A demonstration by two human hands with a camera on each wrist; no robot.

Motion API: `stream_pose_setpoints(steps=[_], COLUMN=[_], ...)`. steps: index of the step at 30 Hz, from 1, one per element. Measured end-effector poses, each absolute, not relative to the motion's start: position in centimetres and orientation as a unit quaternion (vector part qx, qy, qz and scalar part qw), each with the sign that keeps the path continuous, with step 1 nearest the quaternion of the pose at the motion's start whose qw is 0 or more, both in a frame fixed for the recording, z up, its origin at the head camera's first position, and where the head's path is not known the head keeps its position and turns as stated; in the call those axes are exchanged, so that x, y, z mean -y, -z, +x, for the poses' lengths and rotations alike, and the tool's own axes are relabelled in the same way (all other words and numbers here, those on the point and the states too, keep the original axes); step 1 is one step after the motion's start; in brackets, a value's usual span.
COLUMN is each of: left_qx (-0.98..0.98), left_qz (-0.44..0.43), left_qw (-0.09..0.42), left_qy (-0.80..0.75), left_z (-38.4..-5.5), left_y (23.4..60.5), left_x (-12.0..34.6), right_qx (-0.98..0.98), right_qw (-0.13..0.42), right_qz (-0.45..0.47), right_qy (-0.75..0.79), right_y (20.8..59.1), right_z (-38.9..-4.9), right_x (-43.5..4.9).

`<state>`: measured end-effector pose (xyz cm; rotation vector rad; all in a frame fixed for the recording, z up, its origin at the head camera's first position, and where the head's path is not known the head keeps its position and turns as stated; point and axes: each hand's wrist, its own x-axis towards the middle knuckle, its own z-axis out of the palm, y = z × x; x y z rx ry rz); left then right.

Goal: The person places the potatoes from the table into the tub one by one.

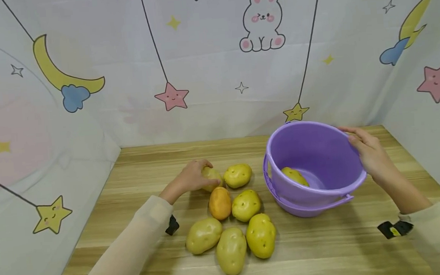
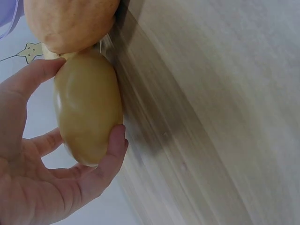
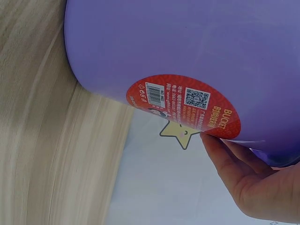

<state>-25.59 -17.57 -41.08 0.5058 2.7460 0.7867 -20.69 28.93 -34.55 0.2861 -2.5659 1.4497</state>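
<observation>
Left hand (image 1: 186, 178): curled part-way round the held potato (image 2: 87, 105), my thumb and fingers apart by just its bulk.
Its long axis: seems to run from my thumb side toward my other fingertips; I cannot tell whether it rests on the tabletop (image 1: 167, 264).
First green-tinged potato (image 1: 204, 235): my side of the left hand, near that wrist.
Orange potato (image 1: 220, 203): just beside my left thumb, toward me.
Second green-tinged potato (image 1: 231, 251): farther toward me than the orange one.
Far yellow potato (image 1: 238, 176): just right of my left fingertips.
Middle yellow potato (image 1: 246, 205) and near yellow potato (image 1: 262, 236): right of that hand and closer to me.
Held potato to bucket: from my left hand the purple bucket (image 1: 312, 148) lies to the right, past the far yellow potato, its raised rim standing between; my right hand is the nearer to it.
Potato inside (image 1: 294, 176): on the bucket's left-hand side, between my hands.
Right hand (image 1: 374, 156): bent round the bucket's right rim, fingers against the outer wall, gripping it.
</observation>
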Motion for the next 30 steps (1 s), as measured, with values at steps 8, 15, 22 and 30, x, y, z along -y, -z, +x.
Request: stream_pose_setpoints(steps=[8, 15, 22, 30], left_qx=[-0.939, -0.937, -0.938, -0.929], left_qz=[0.161, 0.159, 0.152, 0.152], left_qw=[0.112, 0.105, 0.1, 0.083], left_qy=[-0.281, -0.294, -0.294, -0.327], left_z=[-25.6, -25.5, -25.8, -25.9], left_y=[41.6, 40.7, 39.6, 38.4], left_x=[18.0, 18.3, 18.6, 18.5], right_qx=[0.864, 0.865, 0.864, 0.866], right_qw=[0.085, 0.088, 0.092, 0.088], right_qz=[0.09, 0.083, 0.088, 0.083], right_qy=[-0.488, -0.487, -0.488, -0.486], right_y=[34.6, 34.5, 34.5, 34.4], right_z=[-20.5, -20.7, -20.7, -20.8], right_x=[-28.8, -28.9, -28.8, -29.0])
